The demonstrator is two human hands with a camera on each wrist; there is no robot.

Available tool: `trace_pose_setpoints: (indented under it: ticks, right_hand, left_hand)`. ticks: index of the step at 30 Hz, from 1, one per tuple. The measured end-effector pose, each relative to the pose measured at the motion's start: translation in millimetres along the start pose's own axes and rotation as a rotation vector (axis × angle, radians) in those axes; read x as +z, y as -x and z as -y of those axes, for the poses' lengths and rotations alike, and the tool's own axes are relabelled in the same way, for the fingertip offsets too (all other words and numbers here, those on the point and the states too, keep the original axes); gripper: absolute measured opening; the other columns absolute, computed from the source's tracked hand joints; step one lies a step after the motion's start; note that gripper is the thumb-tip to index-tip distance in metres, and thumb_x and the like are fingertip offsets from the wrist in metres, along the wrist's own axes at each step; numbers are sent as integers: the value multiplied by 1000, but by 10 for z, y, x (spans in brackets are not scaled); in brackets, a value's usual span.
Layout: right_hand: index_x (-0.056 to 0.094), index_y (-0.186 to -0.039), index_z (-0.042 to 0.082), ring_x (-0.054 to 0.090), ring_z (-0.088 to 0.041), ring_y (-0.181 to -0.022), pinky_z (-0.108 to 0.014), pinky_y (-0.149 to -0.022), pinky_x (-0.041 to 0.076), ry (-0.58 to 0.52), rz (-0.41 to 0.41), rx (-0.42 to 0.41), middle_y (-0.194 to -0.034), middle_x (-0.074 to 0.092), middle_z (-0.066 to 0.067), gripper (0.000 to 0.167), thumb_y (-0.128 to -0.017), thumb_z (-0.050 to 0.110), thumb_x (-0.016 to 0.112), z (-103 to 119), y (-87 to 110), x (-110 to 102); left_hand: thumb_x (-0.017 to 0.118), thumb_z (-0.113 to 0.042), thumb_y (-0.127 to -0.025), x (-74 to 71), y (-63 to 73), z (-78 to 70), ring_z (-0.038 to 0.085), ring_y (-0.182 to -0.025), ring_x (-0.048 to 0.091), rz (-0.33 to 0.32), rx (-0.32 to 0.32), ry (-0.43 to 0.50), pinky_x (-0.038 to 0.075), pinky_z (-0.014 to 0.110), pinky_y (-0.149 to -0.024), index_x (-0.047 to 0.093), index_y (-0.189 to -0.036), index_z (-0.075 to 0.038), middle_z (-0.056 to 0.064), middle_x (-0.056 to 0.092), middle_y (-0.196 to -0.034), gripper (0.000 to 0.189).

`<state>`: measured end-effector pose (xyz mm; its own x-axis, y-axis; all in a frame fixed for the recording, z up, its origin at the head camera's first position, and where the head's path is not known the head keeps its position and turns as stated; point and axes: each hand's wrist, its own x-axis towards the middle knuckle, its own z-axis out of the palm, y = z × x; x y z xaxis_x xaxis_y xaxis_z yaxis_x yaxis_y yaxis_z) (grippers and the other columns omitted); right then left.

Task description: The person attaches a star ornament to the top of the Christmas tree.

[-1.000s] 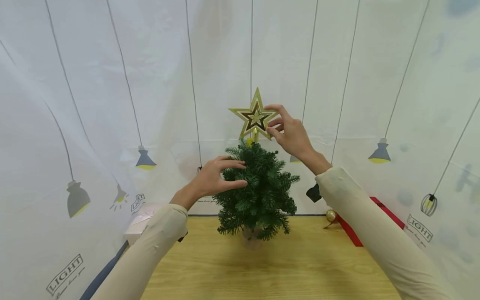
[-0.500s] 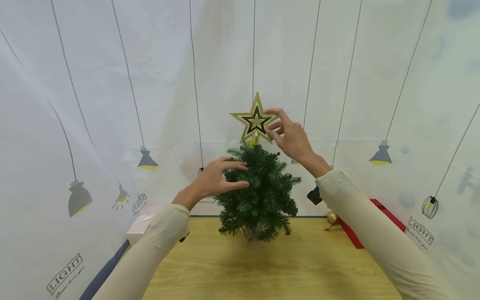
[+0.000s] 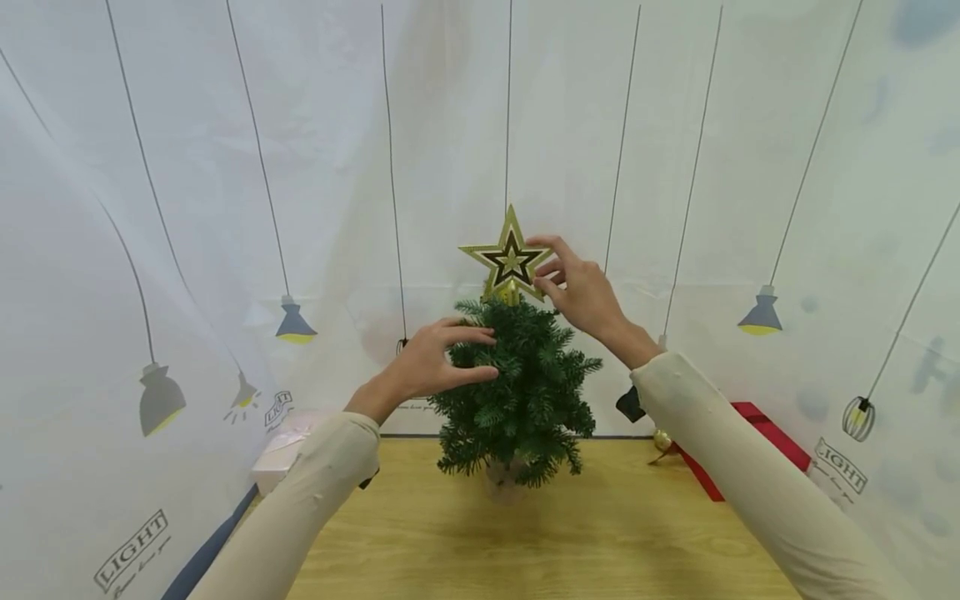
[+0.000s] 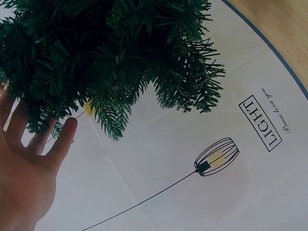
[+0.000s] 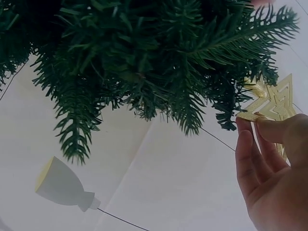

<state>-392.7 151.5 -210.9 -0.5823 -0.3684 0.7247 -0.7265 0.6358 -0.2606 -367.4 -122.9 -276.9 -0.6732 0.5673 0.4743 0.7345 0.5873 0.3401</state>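
A gold star tree topper stands upright at the tip of a small green artificial Christmas tree. My right hand pinches the star's right side between thumb and fingers; the right wrist view shows the same pinch on the star. The star's lower socket is partly hidden among the top branches. My left hand is at the tree's upper left, fingers and thumb spread and fairly straight. In the left wrist view, the fingertips of the left hand reach the branches, some hidden behind needles.
The tree's pale base stands on a wooden table. At the back left is a pale pink box. A red item and a gold ball ornament lie at the right. A white curtain printed with lamps hangs behind.
My right hand has moved down with the star, which now sits lower, its socket sinking into the top branches. The left hand has stayed almost where it was.
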Motion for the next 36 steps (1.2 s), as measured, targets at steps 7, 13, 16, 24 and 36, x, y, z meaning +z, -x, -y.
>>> trace_pose_setpoints:
  ticks: [7, 13, 16, 24, 36]
  right_hand:
    - [45, -152, 23, 76, -31, -88, -44, -59, 58, 5, 21, 2, -112, 76, -16, 55, -103, 10, 66, -24, 54, 30]
    - [44, -153, 21, 76, -32, -87, -44, -58, 56, -1, 16, -9, -111, 76, -17, 55, -104, 9, 65, -44, 69, 25]
    - [44, -154, 20, 76, -34, -87, -46, -61, 58, -19, 12, -10, -112, 76, -18, 56, -104, 7, 64, -64, 84, 28]
    - [39, -157, 15, 75, -36, -97, -51, -85, 61, -49, 6, -32, -116, 73, -22, 64, -101, 1, 66, -127, 130, 60]
    - [34, -162, 17, 72, -38, -104, -54, -88, 60, -55, -11, -72, -127, 69, -20, 72, -100, 0, 66, -170, 167, 40]
  left_hand:
    - [76, -55, -91, 10, -18, 8, 32, -151, 37, -1, 1, 1, 37, 65, -115, 71, -135, -28, -11, 58, -149, 51]
    - [76, -55, -92, 20, -49, 7, 33, -150, 37, -1, 7, 3, 37, 65, -115, 71, -135, -28, -9, 58, -150, 51]
    - [74, -55, -93, 26, -58, 11, 34, -151, 36, 1, 6, 8, 37, 66, -115, 70, -136, -27, -8, 57, -150, 51]
    - [73, -55, -94, 19, -59, 15, 32, -153, 31, 7, -10, 21, 35, 68, -115, 67, -140, -26, -9, 54, -153, 55]
    - [75, -53, -93, -14, -61, 25, 34, -156, 26, -7, -5, 23, 31, 69, -117, 64, -144, -23, -8, 51, -156, 60]
